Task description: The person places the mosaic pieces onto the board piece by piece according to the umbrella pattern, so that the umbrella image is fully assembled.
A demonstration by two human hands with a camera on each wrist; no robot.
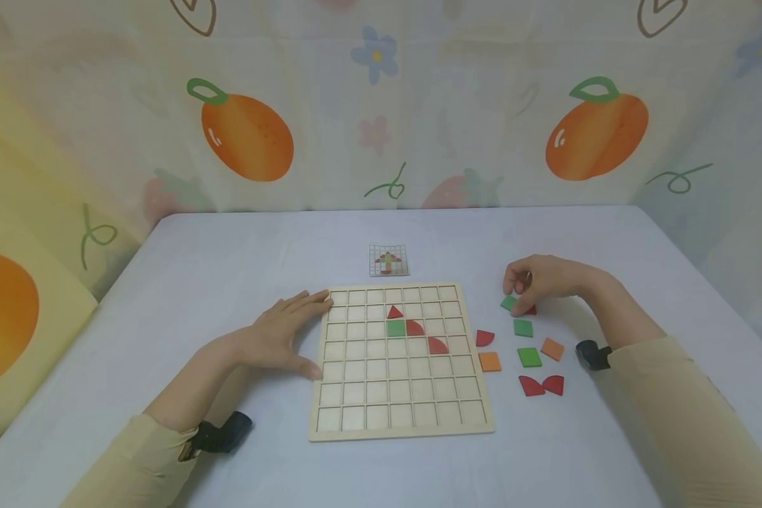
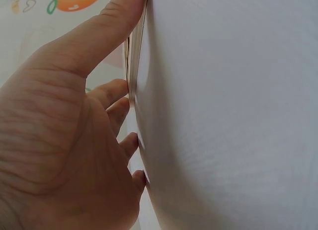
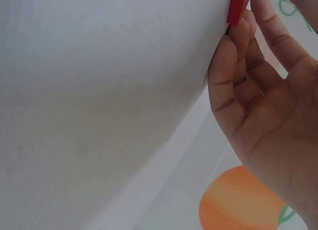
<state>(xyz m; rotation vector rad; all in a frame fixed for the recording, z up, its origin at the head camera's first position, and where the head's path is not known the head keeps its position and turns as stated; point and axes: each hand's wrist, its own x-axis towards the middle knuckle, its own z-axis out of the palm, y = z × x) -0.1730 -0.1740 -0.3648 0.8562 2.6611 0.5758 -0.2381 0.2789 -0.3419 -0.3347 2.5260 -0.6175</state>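
My left hand (image 1: pixel 273 339) lies spread at the left edge of a wooden grid board (image 1: pixel 401 432), thumb and fingertips touching its rim. On the board sit a red triangle (image 1: pixel 394 312), a green square tile (image 1: pixel 396 329) and two red quarter-circle pieces, one (image 1: pixel 414 328) beside the green tile, the other (image 1: pixel 437 346) lower right. Right of the board, my right hand (image 1: pixel 549 276) pinches another green tile (image 1: pixel 508 302) between thumb and curled fingers. A red piece (image 1: pixel 531 310) shows partly under that hand; its red edge (image 3: pixel 237 10) also appears by the fingertips in the right wrist view.
Loose pieces lie right of the board: green squares (image 1: pixel 523 328), orange squares (image 1: pixel 490 362) and red quarter-circles (image 1: pixel 531 386). A small pattern card (image 1: pixel 389 261) lies behind the board. A printed curtain (image 1: pixel 330 127) hangs behind the white table (image 1: pixel 241 247).
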